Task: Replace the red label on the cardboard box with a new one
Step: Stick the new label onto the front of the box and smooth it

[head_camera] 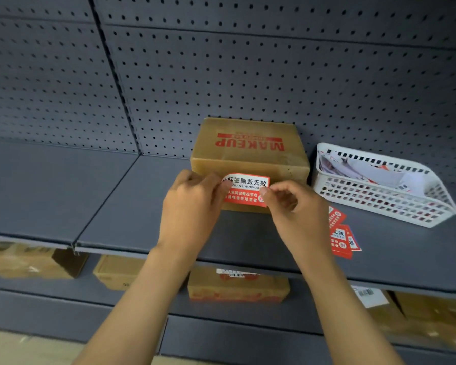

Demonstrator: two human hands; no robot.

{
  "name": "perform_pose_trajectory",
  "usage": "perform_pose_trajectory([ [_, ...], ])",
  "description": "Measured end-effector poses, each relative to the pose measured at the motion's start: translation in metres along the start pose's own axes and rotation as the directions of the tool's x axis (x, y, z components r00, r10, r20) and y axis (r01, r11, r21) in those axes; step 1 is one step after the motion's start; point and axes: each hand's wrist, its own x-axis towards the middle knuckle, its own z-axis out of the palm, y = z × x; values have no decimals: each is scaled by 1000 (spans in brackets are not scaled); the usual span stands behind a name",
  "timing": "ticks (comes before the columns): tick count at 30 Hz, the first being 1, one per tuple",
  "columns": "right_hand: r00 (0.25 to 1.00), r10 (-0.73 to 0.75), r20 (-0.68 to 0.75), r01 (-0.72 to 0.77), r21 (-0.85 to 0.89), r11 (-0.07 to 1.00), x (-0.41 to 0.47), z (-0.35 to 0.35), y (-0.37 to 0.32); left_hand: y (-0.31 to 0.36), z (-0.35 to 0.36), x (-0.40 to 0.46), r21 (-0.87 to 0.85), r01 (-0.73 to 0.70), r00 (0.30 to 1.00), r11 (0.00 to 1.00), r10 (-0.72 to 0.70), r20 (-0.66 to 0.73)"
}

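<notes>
A cardboard box (249, 146) printed with red "MAKEUP" stands on the grey shelf (116, 196) against the pegboard. A red and white label (245, 190) with black characters lies in front of the box's near face. My left hand (192, 204) pinches its left edge and my right hand (295, 204) pinches its right edge. Whether the label is stuck to the box I cannot tell.
A white plastic basket (387, 204) with papers and labels stands right of the box. Loose red labels (341, 233) lie on the shelf near my right wrist. The lower shelf holds more cardboard boxes (237, 285). A pegboard wall (248, 75) backs the shelf.
</notes>
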Motion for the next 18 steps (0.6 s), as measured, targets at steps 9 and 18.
perform_pose_trajectory([
  [9, 998, -33, -44, 30, -77, 997, 2, 18, 11, -15, 20, 0, 216, -43, 995, 976, 61, -79],
  [18, 992, -17, -129, 4, -96, 995, 6, 28, 16, -15, 22, 3, 332, -11, 993, 943, 50, -108],
])
